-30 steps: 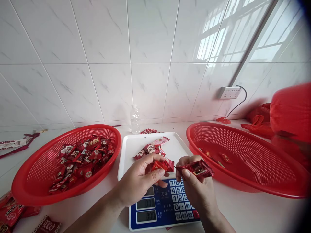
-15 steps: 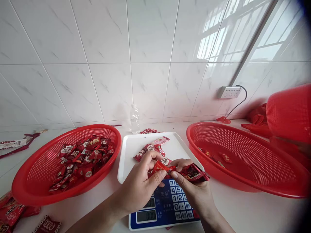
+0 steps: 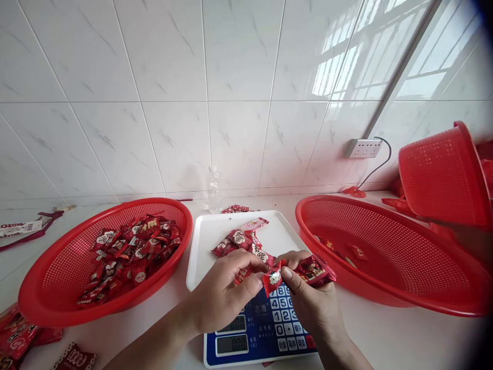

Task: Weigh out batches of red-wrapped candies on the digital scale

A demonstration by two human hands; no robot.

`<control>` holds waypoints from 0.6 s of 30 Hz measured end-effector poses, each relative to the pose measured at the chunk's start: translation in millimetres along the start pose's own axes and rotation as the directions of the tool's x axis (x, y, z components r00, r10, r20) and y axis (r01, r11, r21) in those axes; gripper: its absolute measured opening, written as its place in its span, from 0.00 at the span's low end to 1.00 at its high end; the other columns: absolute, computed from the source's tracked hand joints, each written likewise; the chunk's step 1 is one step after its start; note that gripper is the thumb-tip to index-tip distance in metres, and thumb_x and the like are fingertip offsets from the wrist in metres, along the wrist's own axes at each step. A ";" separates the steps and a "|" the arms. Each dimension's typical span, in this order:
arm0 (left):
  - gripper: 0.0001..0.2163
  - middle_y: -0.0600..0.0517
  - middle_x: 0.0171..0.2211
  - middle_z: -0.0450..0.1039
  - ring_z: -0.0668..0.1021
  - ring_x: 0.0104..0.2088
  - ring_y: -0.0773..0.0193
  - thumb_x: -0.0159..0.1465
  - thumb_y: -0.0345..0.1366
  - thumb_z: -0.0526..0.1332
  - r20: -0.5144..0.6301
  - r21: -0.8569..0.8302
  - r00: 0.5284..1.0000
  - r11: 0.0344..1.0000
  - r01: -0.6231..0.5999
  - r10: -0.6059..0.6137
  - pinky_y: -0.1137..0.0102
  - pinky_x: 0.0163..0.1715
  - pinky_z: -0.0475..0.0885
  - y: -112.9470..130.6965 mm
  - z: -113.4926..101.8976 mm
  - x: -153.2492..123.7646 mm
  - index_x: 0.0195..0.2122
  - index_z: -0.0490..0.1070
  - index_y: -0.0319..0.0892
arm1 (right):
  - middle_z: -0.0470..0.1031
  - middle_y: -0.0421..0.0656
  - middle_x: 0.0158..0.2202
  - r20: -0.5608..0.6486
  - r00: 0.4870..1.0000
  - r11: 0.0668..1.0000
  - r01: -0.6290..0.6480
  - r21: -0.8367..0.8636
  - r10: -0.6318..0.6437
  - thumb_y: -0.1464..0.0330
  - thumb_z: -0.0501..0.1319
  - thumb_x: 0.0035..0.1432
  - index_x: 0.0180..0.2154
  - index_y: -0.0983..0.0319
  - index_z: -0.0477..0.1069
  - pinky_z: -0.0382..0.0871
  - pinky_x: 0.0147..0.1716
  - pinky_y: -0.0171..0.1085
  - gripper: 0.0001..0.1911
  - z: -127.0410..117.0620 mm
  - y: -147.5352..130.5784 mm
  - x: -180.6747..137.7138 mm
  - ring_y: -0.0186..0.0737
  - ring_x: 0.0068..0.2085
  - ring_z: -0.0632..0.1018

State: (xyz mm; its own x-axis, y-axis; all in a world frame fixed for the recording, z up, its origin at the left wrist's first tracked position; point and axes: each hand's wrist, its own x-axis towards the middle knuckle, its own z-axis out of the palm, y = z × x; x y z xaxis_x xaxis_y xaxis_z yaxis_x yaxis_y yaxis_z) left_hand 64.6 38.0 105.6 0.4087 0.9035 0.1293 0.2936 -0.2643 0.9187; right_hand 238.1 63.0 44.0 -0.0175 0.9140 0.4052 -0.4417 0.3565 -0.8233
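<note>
Over the front of a white-trayed scale (image 3: 200, 272), my two hands are close together. My right hand (image 3: 314, 298) is closed around red wrapped candies (image 3: 316, 270), their crimped ends sticking out past its fingers on the right. At its thumb tip a small red wrapped candy (image 3: 273, 277) with a pale print shows. My left hand (image 3: 227, 293) pinches at this candy's left end, its fingertips partly hidden. Just behind the hands, several long red candy packets (image 3: 239, 239) lie on the tray. The scale's blue keypad panel (image 3: 265, 334) is partly covered by my hands.
At left stands a red basket (image 3: 46, 288) heaped with wrapped candies; at right, another red basket (image 3: 385, 288) holds a few. A tilted red basket (image 3: 442, 180) is behind it. A clear bottle (image 3: 213, 190) stands near the wall. Loose packets (image 3: 19, 334) lie front left.
The small candy between my hands has turned, now showing a pale print, and both hands have shifted slightly right. The far-right basket has moved left and tilted.
</note>
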 end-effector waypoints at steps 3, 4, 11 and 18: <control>0.16 0.49 0.36 0.71 0.72 0.31 0.66 0.68 0.44 0.50 0.042 0.018 0.997 0.998 -0.059 0.058 0.70 0.31 0.69 1.4 0.3 0.0 0.42 0.73 0.40 | 0.71 0.37 0.28 0.007 1.000 1.000 0.018 -0.009 -0.018 0.68 0.68 0.52 0.28 0.58 0.70 0.68 0.31 0.35 0.07 0.5 0.5 0.2 0.35 0.30 0.72; 0.17 0.49 0.35 0.71 0.72 0.32 0.65 0.68 0.45 0.50 0.050 0.017 0.995 0.996 -0.085 0.085 0.69 0.33 0.69 1.6 1.0 0.5 0.41 0.73 0.40 | 0.71 0.37 0.28 0.011 1.000 0.999 0.025 -0.019 -0.025 0.68 0.68 0.52 0.28 0.58 0.70 0.68 0.32 0.35 0.07 0.6 0.6 0.0 0.35 0.30 0.72; 0.11 0.53 0.31 0.71 0.71 0.34 0.66 0.68 0.39 0.54 -0.012 0.051 0.977 0.976 -0.211 0.212 0.71 0.37 0.65 0.1 10.7 5.2 0.35 0.72 0.41 | 0.70 0.37 0.28 0.076 0.996 0.995 0.060 -0.075 -0.054 0.68 0.67 0.53 0.30 0.58 0.71 0.69 0.34 0.35 0.06 -1.1 2.0 -2.2 0.36 0.32 0.72; 0.13 0.56 0.25 0.63 0.66 0.28 0.68 0.68 0.40 0.54 -0.074 0.079 0.975 0.976 -0.202 0.208 0.72 0.30 0.62 -5.3 9.2 3.2 0.27 0.66 0.41 | 0.70 0.38 0.31 0.154 0.988 0.992 0.016 -0.124 0.003 0.63 0.66 0.55 0.34 0.56 0.70 0.67 0.32 0.33 0.07 -3.7 2.0 -3.9 0.35 0.32 0.71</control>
State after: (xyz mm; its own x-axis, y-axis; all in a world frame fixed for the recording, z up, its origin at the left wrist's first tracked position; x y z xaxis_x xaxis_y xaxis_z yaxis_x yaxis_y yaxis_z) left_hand 72.3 39.2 97.8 0.3960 0.8512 0.3446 0.2723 -0.4672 0.8412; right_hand 240.5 60.9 39.3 -0.1568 0.8744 0.4592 -0.3269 0.3928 -0.8595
